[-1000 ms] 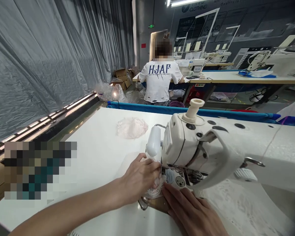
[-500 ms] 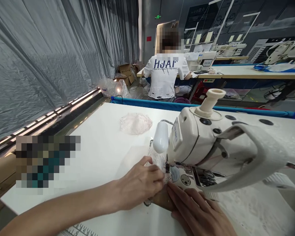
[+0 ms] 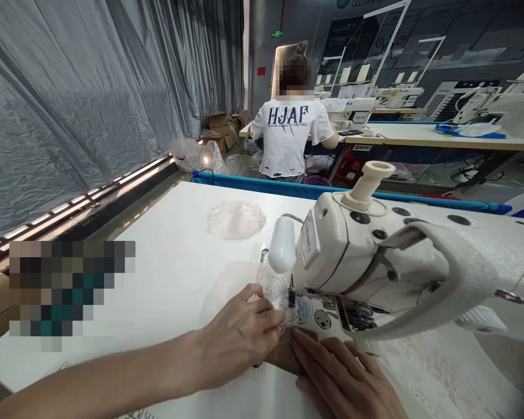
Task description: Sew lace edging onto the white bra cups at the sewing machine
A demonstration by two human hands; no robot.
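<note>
A strip of white lace fabric (image 3: 276, 286) lies under the needle area of a white sewing machine (image 3: 332, 244). My left hand (image 3: 247, 329) is closed, its fingers curled on the lace just left of the presser foot (image 3: 292, 298). My right hand (image 3: 347, 372) lies flat in front of the machine head, fingers stretched out. Its fingertips are at the lace's near edge, over a brown plate (image 3: 283, 356). Sheer white fabric (image 3: 227, 285) spreads on the table beyond my left hand. The needle tip is hidden.
A pale pink lace piece (image 3: 237, 220) lies farther back on the white table (image 3: 170, 256). A white lamp (image 3: 282, 244) hangs beside the machine head. More lace (image 3: 436, 372) lies at the right. Ahead, a person in a white shirt (image 3: 286, 137) sits at another table.
The view has shifted slightly. My left hand has moved a little away from the presser foot, and more of the lace shows. My right hand keeps almost the same place by the machine.
</note>
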